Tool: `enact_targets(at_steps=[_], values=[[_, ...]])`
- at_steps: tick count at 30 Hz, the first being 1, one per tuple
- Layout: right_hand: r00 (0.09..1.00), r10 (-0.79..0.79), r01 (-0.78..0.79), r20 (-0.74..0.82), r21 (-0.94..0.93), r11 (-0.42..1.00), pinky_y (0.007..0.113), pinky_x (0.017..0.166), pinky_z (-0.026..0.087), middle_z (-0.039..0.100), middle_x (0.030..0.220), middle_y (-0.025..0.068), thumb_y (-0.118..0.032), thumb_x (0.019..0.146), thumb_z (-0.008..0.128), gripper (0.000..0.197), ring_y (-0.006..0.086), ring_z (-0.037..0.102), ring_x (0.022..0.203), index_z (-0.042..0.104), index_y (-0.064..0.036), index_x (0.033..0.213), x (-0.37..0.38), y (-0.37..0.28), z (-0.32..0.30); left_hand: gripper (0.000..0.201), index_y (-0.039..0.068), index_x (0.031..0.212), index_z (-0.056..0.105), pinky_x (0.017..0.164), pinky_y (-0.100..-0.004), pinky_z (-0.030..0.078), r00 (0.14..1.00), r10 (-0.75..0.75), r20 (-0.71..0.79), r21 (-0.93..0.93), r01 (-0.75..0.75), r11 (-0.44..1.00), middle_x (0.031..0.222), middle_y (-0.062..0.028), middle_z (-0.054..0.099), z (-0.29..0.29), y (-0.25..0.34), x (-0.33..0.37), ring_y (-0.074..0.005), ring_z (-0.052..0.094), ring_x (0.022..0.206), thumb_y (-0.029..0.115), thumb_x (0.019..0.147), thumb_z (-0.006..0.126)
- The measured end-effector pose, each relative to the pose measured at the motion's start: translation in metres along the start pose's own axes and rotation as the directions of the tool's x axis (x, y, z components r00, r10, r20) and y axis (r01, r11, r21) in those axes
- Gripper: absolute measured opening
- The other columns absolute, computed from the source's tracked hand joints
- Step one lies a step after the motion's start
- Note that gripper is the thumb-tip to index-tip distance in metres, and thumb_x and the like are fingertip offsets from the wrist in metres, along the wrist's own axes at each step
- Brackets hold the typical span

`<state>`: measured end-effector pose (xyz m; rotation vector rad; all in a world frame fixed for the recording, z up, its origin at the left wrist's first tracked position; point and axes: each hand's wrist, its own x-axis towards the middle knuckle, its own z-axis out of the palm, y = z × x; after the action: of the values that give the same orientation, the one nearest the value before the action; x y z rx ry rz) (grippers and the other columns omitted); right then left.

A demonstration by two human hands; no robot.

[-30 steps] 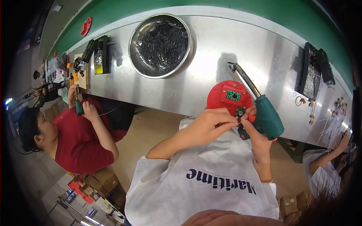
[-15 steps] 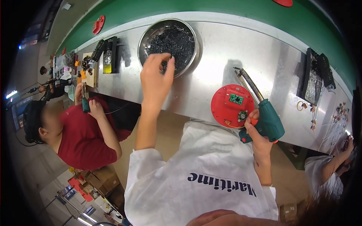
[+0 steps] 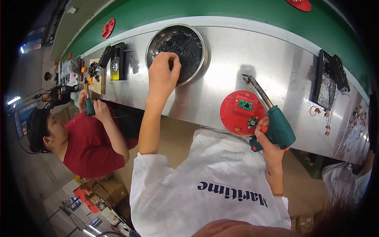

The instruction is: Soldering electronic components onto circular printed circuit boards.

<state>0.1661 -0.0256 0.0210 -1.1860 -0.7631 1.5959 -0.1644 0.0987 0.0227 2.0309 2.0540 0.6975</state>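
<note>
My left hand (image 3: 162, 77) is over the near edge of a round metal bowl (image 3: 147, 51) full of small, thin dark pieces (image 3: 191, 49). Its thumb and forefinger are pinched together; whatever may be between them is too small to make out. On the right, my right hand (image 3: 271, 147) grips a green soldering gun (image 3: 282, 125) by its handle, fingers at the orange trigger. Its metal barrel points away and to the left. Beneath the barrel lies a red disc (image 3: 229, 114) carrying a small green circuit board (image 3: 245, 105), a round part and thin wires.
The metal bench (image 3: 221, 51) borders a green strip (image 3: 237, 10) with red discs on it. Black soldering stands (image 3: 325, 85) are at both sides. Loose wired parts (image 3: 349, 130) lie far right. A person in red (image 3: 94, 146) works at left with a similar gun.
My left thumb and forefinger have closed from a wider gap into a pinch above the bowl. The right hand keeps its hold on the soldering gun.
</note>
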Motion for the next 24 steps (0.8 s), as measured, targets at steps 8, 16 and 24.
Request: enact_targets(at_steps=[8,16,24], values=[[1.000,-0.011,0.011,0.027,0.004,1.000,0.029,0.081,0.053,0.060,0.108,0.0080,0.015,0.084,0.064,0.031,0.0129,0.062,0.092,0.059,-0.0010,0.110,0.001,0.001,-0.001,0.012,-0.004,0.102,0.068,0.064,-0.0220,0.049,0.962,-0.255,-0.101,-0.449,0.185,0.874,0.086,-0.0062,0.071,0.000,-0.008,-0.006,-0.0071,0.062,0.071,0.007,0.097,0.065],[0.995,-0.077,0.076,0.070,0.023,0.997,0.028,0.078,0.052,0.061,0.104,0.0073,0.014,0.085,0.064,0.032,0.0125,0.061,0.090,0.059,-0.0007,0.113,0.000,0.002,-0.003,0.024,-0.010,0.116,0.062,0.070,-0.0247,0.058,0.958,-0.287,-0.024,-0.706,0.187,0.683,0.092,-0.0091,0.068,-0.011,0.039,-0.020,-0.0138,0.070,0.080,-0.001,0.094,0.067],[0.998,-0.066,0.066,-0.001,-0.027,0.997,0.027,0.075,0.052,0.064,0.096,0.0045,0.010,0.085,0.070,0.031,0.0103,0.062,0.086,0.061,-0.0011,0.113,0.003,0.007,0.003,0.034,-0.008,0.123,0.062,0.082,-0.0271,0.055,0.962,0.177,0.207,-0.672,0.009,0.741,0.101,-0.0115,0.069,0.006,0.110,-0.084,-0.0160,0.068,0.091,-0.010,0.089,0.067]])
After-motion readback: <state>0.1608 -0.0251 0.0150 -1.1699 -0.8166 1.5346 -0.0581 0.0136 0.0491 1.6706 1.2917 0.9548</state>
